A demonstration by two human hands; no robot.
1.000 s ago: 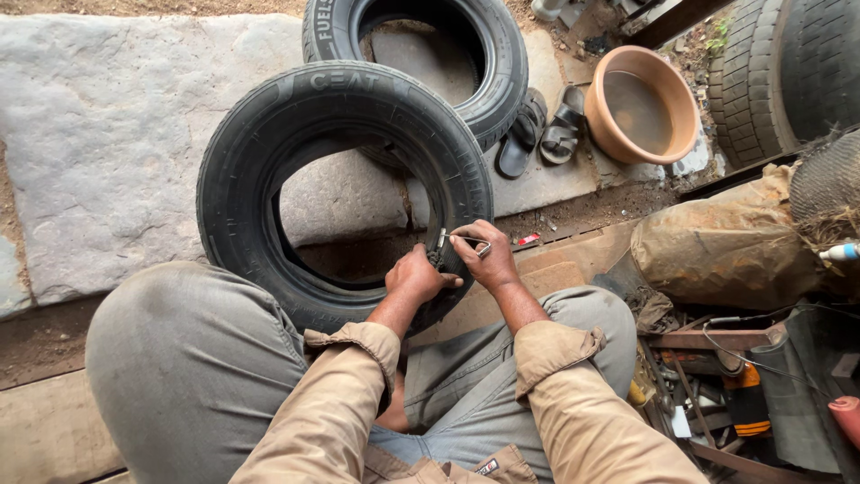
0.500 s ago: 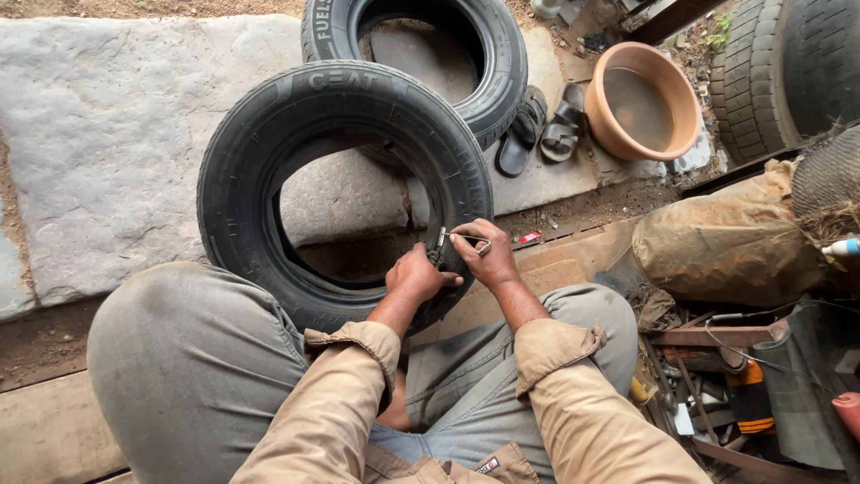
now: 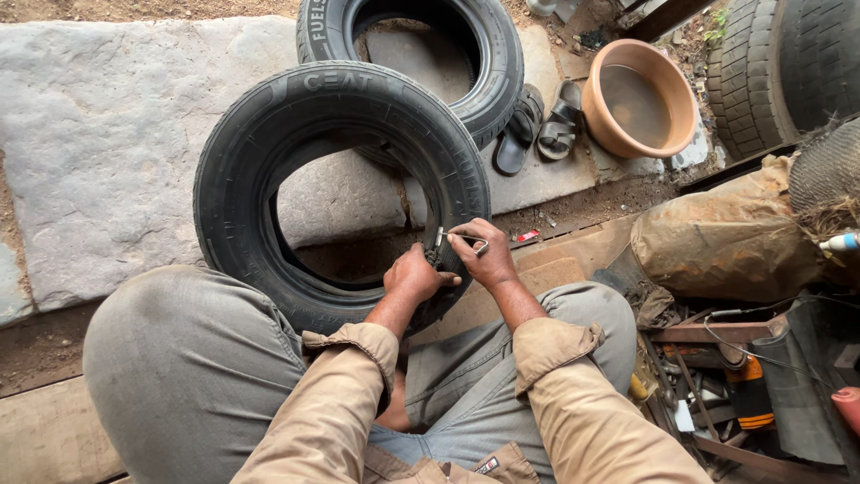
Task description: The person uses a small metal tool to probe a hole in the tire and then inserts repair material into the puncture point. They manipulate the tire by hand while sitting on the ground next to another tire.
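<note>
Water sits murky in the clay basin (image 3: 638, 97); your left hand (image 3: 414, 276) grips the upright black tyre (image 3: 269, 152), your right hand (image 3: 484, 255) pinches a thin metal tool (image 3: 455, 237) against it.

Long tan sleeves with turned-back, frayed cuffs are worn on both arms. Grey trousers are seen over the bent knees. The left hand (image 3: 414, 276) and right hand (image 3: 484, 255) are left bare.
</note>
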